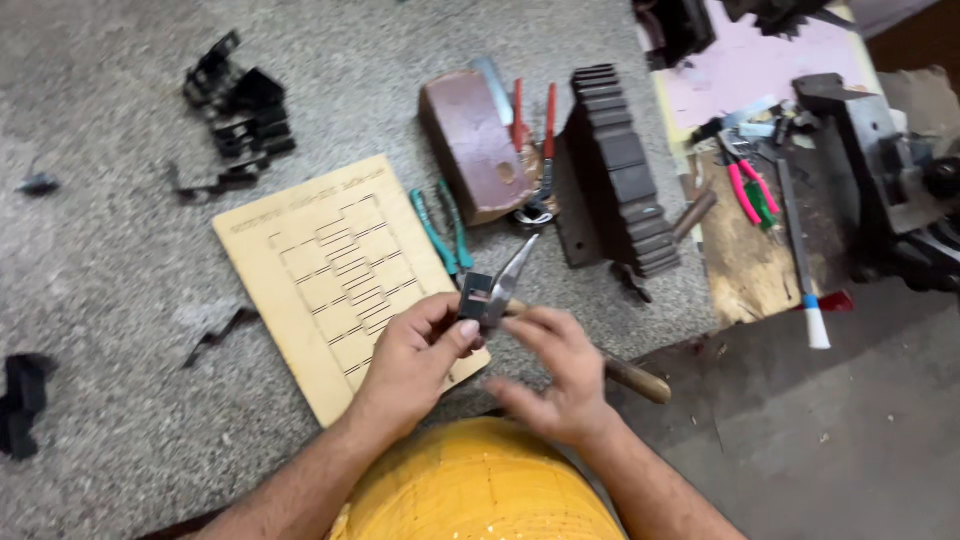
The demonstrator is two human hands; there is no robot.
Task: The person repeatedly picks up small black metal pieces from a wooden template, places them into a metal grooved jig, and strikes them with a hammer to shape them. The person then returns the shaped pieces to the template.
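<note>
Fingers (448, 330) of both hands pinch a small metal piece (478, 297).

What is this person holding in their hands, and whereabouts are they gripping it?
The left hand pinches a small dark folded metal piece by its lower edge. The right hand rests on a wooden-handled hammer near its head.

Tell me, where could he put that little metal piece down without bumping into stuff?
Bare grey floor lies left of the wooden board, between the black clips above and the black scrap below. More bare floor lies right of the right hand, below the white-tipped rod. Around the red block, ridged block and pink-handled pliers, it is crowded.
</note>
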